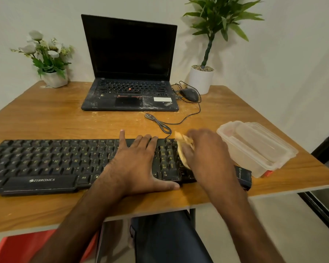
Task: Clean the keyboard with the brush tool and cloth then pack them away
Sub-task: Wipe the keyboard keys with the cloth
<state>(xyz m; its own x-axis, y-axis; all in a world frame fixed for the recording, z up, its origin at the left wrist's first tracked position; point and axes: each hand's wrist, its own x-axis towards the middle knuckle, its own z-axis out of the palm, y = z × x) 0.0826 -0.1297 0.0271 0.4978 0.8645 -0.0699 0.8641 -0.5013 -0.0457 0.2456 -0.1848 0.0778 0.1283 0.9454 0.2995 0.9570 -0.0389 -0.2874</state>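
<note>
Keyboard [46,164]: black and full-width, lying flat along the near side of the wooden table [46,118], with white brand lettering on its front lip.
Left hand [135,164]: laid palm-down on the keyboard's right half, fingers straight and spread. The little finger reaches past the back edge and the thumb stretches along the front edge. It presses and grips nothing.
Right hand [203,149]: over the number pad at the keyboard's far right end, blurred, fingers curled round the cloth.
Cloth [182,149]: pale yellow, bunched in the right hand, its lower part against the number-pad keys. One corner pokes up past the keyboard's back edge.
Tub [258,149]: clear plastic, just right of the keyboard, its lid seeming to sit askew on top. Something red shows under its near corner, too hidden to name.
Black box [243,176]: small, with pale lettering, at the keyboard's right end and partly under the right wrist. Whether it touches the keyboard I cannot tell.
Laptop [129,73]: open behind the keyboard, screen dark, palm rest smeared with pale dust.
Mouse [189,94]: black, behind the keyboard's right end.
Cable [160,124]: dark, looped on the table just behind the keyboard.
Flower pot [54,80]: white, holding white flowers, well behind the keyboard's left end.
Green plant [207,54]: in a white pot, well behind the keyboard's right end.
Red seat [17,247]: below the table, nearer than the keyboard's left half.
</note>
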